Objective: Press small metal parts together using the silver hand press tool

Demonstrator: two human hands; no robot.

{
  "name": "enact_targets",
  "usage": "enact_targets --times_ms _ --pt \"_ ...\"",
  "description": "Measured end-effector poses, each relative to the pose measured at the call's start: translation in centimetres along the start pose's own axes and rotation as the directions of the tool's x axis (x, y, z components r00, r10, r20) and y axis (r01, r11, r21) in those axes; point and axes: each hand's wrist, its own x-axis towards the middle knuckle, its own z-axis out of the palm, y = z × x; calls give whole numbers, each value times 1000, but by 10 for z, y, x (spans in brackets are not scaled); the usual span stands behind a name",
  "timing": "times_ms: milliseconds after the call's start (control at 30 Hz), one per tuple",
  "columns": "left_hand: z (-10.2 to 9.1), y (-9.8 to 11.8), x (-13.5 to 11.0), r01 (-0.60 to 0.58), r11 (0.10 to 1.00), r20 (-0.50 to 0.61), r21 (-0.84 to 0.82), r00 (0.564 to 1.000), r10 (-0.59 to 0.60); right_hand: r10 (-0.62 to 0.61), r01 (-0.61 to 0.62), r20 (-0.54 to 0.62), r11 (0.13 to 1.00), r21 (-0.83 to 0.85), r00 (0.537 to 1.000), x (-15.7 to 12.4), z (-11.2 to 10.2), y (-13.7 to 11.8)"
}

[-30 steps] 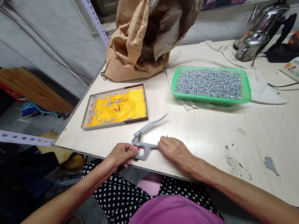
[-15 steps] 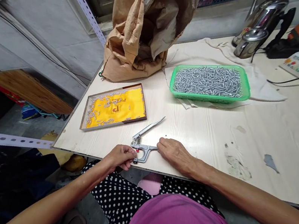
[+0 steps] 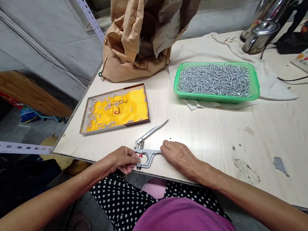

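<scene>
Grey snap-fastener pliers (image 3: pixel 150 158) lie on the table near its front edge, with the upper handle raised and a small red part in the jaw. My right hand (image 3: pixel 179 159) is closed around the end of the lower handle. At the jaw, my left hand (image 3: pixel 123 159) has thumb and fingertips pinched together; what sits between them is too small to make out. Up and left of the pliers is a shallow tray (image 3: pixel 147 101) with a yellow bottom, holding scattered small silver rod-like pieces (image 3: pixel 90 114).
Behind the pliers stands a green plastic basket (image 3: pixel 215 99) full of similar silver pieces, on a white cloth (image 3: pixel 277 93). A large brown paper sack (image 3: pixel 121 64) rises at the back left. A metal kettle (image 3: pixel 278 10) and a lidded cup (image 3: pixel 260 36) are at the back right.
The view has shifted slightly. Both hands and the pliers hold nearly the same positions, and the pliers' upper handle stays raised.
</scene>
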Motion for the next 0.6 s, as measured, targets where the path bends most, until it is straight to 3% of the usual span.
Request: enact_targets --times_ms 300,433,600 --pt "8 -2 -2 17 999 -32 30 999 -16 21 -31 79 992 120 997 -2 -12 3" --pt "12 -5 -3 -1 1000 -63 24 998 3 69 -70 50 997 15 996 8 -16 22" --pt "14 -7 -4 -27 1000 -97 11 995 28 44 -36 129 997 -63 991 25 -17 35"
